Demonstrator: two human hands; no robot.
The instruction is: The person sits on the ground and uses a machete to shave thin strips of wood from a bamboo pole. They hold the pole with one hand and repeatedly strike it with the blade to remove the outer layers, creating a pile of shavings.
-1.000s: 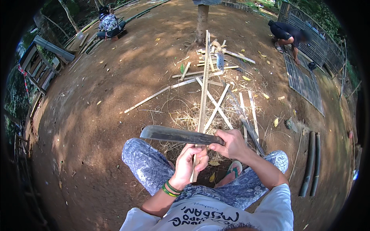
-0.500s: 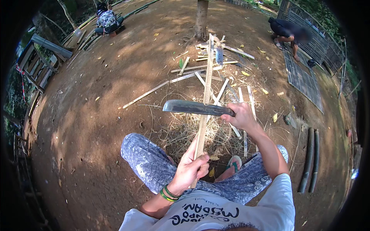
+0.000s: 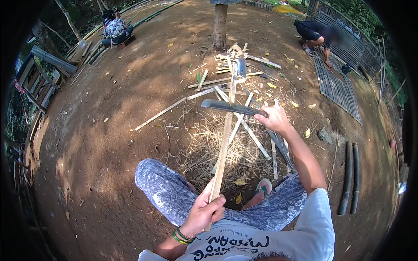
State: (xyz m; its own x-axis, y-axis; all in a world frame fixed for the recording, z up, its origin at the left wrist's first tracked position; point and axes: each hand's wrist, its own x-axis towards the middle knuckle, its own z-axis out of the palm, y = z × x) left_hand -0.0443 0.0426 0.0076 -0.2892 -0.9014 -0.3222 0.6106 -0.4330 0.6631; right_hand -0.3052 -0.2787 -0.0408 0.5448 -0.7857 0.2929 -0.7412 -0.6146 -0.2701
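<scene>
- The left hand point(image 3: 204, 213) sits at about 6 o'clock in the view, fingers wrapped tight around the near end of a long bamboo strip point(image 3: 225, 135)
- The bamboo strip runs from that hand up toward 12 o'clock, nearly straight, its far end reaching the heap of split bamboo pieces point(image 3: 237, 65) near the tree trunk point(image 3: 220, 19)
- The right hand point(image 3: 273, 118) is out at about 1 o'clock from the left hand, closed around the handle of a long dark blade point(image 3: 228, 106)
- The blade points toward 9 o'clock and lies crosswise over the bamboo strip; whether its edge touches the strip cannot be told
- Under the strip, between the person's knees in blue patterned trousers point(image 3: 167, 195), lies a tangle of pale shavings point(image 3: 217, 148) on the dirt ground point(image 3: 109, 143)
- More split slats point(image 3: 257, 141) fan out on the ground at 1 to 2 o'clock of the left hand
- A woven bamboo panel point(image 3: 337, 87) lies at 2 o'clock, with another person point(image 3: 315, 32) crouched at its far end
- A second person point(image 3: 115, 30) sits at 11 o'clock beside long poles
- Two dark bamboo tubes point(image 3: 350, 178) lie at 3 o'clock
</scene>
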